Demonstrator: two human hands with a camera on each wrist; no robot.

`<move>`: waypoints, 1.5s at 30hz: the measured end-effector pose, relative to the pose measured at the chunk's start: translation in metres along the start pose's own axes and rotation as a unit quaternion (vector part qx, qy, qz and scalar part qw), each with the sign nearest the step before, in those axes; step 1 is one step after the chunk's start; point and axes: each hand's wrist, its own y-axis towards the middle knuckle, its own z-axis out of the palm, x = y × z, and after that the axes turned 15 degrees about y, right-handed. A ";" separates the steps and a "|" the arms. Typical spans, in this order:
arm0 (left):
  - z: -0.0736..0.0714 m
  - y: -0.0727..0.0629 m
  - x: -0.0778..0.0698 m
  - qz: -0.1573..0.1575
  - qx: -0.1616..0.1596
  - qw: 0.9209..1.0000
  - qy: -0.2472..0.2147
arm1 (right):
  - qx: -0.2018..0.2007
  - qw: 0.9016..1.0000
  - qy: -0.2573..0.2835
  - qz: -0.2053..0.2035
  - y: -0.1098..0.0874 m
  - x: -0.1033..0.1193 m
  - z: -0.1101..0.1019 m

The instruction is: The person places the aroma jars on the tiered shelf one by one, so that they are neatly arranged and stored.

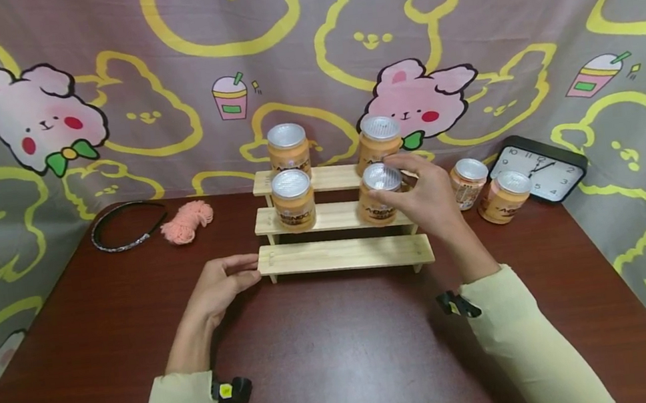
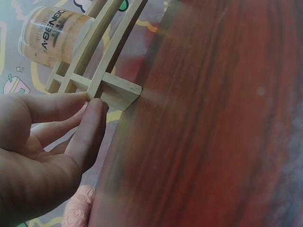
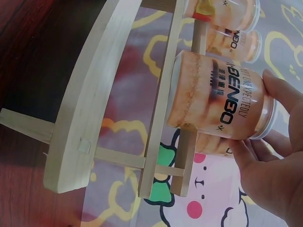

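Observation:
A three-step wooden rack (image 1: 344,254) stands on the dark table. My left hand (image 1: 219,288) pinches the left end of its lowest step between thumb and fingers, also plain in the left wrist view. On the right of the middle step is an orange can (image 1: 378,208) with a silver lid; my right hand (image 1: 428,195) grips it near its top. In the right wrist view this can (image 3: 222,94) has its base at the step. Another can (image 1: 294,205) stands on the middle step's left. Two more, a left can (image 1: 288,148) and a right can (image 1: 378,144), occupy the top step.
Right of the rack, two similar cans, one farther back (image 1: 469,183) and one nearer (image 1: 503,199), stand before a black-framed clock (image 1: 537,168). At the back left lie a dark headband (image 1: 99,239) and a pink yarn bundle (image 1: 186,223). A patterned curtain (image 1: 307,75) hangs behind.

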 end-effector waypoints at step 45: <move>0.001 0.001 0.001 -0.001 -0.003 1.000 -0.008 | -0.091 0.990 -0.024 0.102 -0.023 -0.038 -0.085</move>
